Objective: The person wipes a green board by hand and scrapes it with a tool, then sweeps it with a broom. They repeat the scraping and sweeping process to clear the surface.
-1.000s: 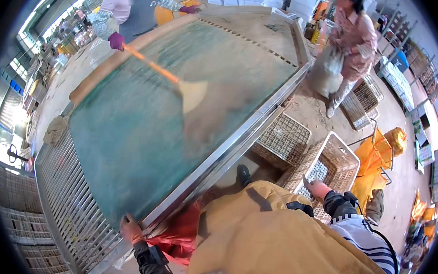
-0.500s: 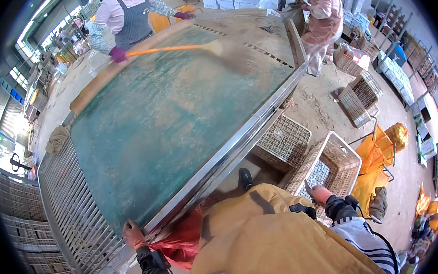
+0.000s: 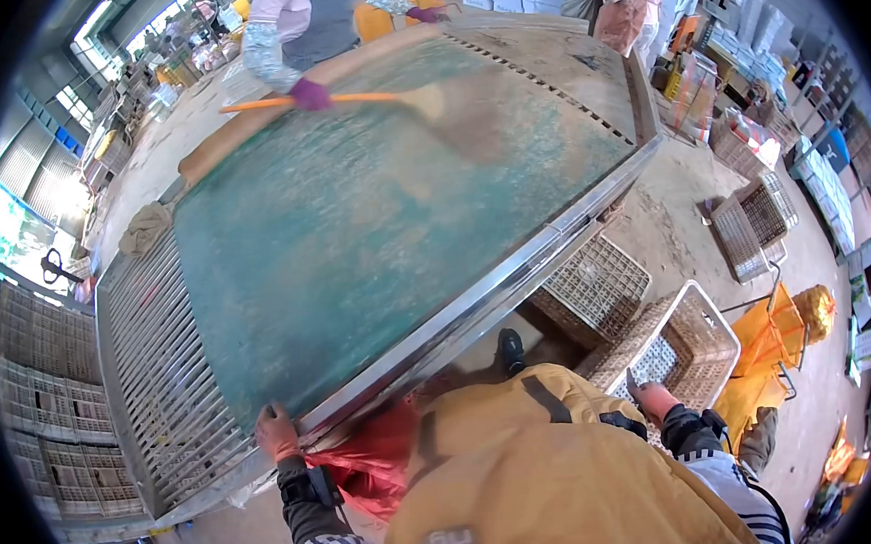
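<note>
My left hand [image 3: 278, 433] is at the near corner of a large sorting table [image 3: 354, 247] with a worn green top. Its fingers are curled over the metal edge, beside the slatted end section [image 3: 162, 368]. To the right, my right hand [image 3: 655, 398] hangs over the near side of a pale plastic basket [image 3: 704, 345]. Its dark-tipped fingers are apart, one pointing up, and no held object shows. Across the table, a co-worker's purple-gloved hand [image 3: 311, 94] holds a broom [image 3: 365, 98] with an orange handle; its bristles are blurred over the green top.
Another basket [image 3: 596, 282] stands partly under the table edge. Orange carts [image 3: 759, 337] and an upright crate [image 3: 752, 223] are at the right. A red sack [image 3: 372, 460] hangs below my left side. Stacked crates [image 3: 54, 395] line the left. Another person [image 3: 629, 6] stands behind the table.
The view has shifted, so the table and baskets sit further right and lower. The co-worker's gloved hand is further along the broom handle. My hands keep nearly the same places.
</note>
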Tool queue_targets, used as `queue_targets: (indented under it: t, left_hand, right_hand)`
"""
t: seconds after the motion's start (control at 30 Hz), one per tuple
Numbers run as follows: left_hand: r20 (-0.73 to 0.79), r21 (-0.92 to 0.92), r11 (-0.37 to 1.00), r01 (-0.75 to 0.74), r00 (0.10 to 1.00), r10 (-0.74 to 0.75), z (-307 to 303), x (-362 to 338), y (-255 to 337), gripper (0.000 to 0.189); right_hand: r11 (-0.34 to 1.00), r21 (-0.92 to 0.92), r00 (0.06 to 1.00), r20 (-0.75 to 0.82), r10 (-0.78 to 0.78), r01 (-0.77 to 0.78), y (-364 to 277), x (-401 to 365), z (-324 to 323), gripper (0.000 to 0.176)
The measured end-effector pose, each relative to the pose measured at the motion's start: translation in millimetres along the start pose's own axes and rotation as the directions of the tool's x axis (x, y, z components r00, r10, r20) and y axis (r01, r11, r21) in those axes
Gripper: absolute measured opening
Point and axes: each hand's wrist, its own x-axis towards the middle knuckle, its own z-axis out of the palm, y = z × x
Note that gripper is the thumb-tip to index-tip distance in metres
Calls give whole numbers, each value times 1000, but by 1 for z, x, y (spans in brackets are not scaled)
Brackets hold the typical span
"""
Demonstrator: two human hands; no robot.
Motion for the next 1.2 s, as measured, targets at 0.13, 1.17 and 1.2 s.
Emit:
queue_targets:
  t: [0.13, 1.17, 1.2]
  left_hand:
    - [2, -4, 1000, -3, 1000, 3, 1, 1, 0, 36]
    - [-87, -15, 999, -47, 995, 46, 6, -1, -3, 38]
    - [-76, -12, 999, -41, 996, 40, 5, -1, -2, 37]
  right_hand:
    - [984, -175, 998, 60, -19, 29, -11, -4, -10, 90]
    - [996, -77, 996, 85, -40, 47, -37, -2, -38, 63]
    - [999, -42, 993, 114, -20, 25, -39, -1, -41, 61]
